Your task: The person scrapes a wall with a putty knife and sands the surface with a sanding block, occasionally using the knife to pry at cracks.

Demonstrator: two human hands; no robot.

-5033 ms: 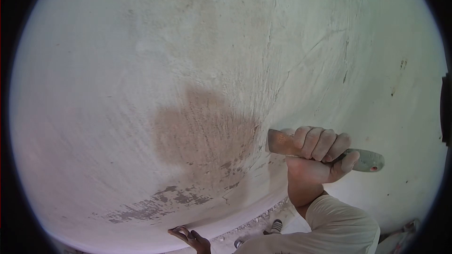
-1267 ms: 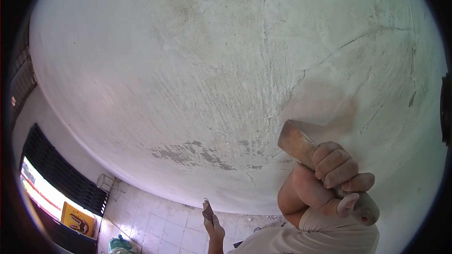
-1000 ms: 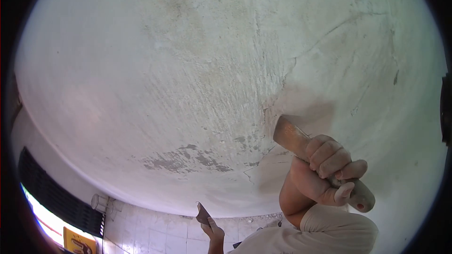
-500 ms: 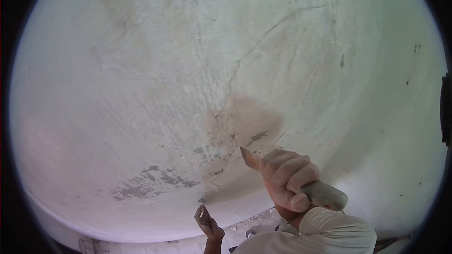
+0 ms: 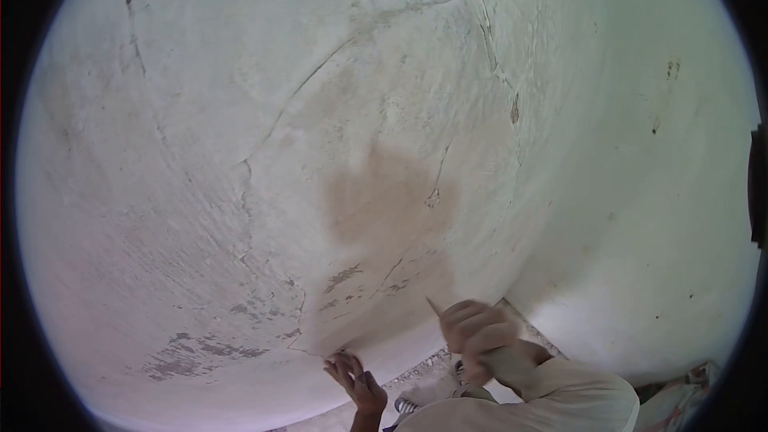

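My right hand is wrapped round the handle of a scraper, slightly blurred. The scraper's thin blade points up and left in front of the cracked wall. Lower left of it, my left hand is raised close to the wall's lower part, its fingers bent together; what they pinch is too small to tell. Just above my left hand a thin crack runs in the wall. Flaked grey patches lie left of that hand, and a brownish shadow falls above both hands.
A second wall face meets the cracked wall at a corner on the right. Debris lies on the floor along the wall's foot. A striped shoe shows at the bottom, and crumpled material lies at the lower right.
The view has shifted to the right, bringing the corner into sight. My right hand, still round the scraper, appears lower and turned; my left hand's fingers have changed pose near the wall.
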